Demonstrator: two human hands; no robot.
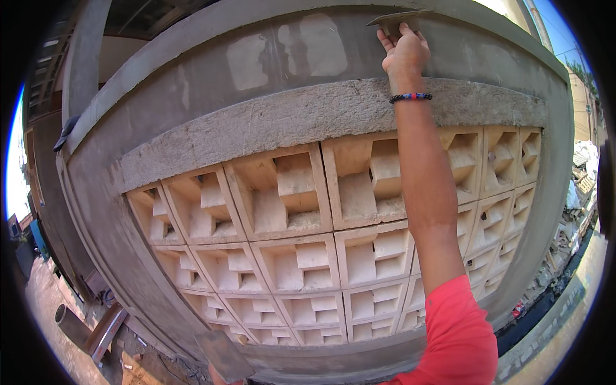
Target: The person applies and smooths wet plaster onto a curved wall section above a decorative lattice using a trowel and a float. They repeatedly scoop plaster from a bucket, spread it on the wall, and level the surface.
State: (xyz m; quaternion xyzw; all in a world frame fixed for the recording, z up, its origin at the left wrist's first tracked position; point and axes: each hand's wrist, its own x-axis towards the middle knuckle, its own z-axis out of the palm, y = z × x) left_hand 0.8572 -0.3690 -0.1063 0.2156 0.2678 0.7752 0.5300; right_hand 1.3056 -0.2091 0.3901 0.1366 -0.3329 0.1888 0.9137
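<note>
Holding a thin grey blade (393,17) up high in my right grip (406,51), thumb and fingers bunched around it, palm side toward me. The blade lies nearly flat beneath the overhanging ledge (212,33), just in front of the smooth grey plaster band (366,59); whether its edge touches the plaster, I cannot tell. My right arm is stretched long, a dark beaded bracelet (410,97) with blue and red beads at the wrist, a red sleeve (459,330) far below the grip.

Left of my right grip, on the same band: two pale patches (314,46), the nearer one larger and squarish at its lower end. Directly below the grip, a rough concrete strip (269,138) crosses behind my wrist. Under that, three rows of cream vent blocks (282,196), each with stepped, boxy hollows; my forearm hides several of them.

My left grip (214,376) sits far below and left of the right one, mostly cut off by the lower edge; how tightly it is closed, I cannot tell. A flat grey board (226,357) stands tilted right at it, overlapping the lowest blocks in view.

Up and left of the left grip, beyond the wall's corner: a dark pipe (72,325) on the ground. Well right of both grips: a heap of rubble (581,183) alongside the wall
</note>
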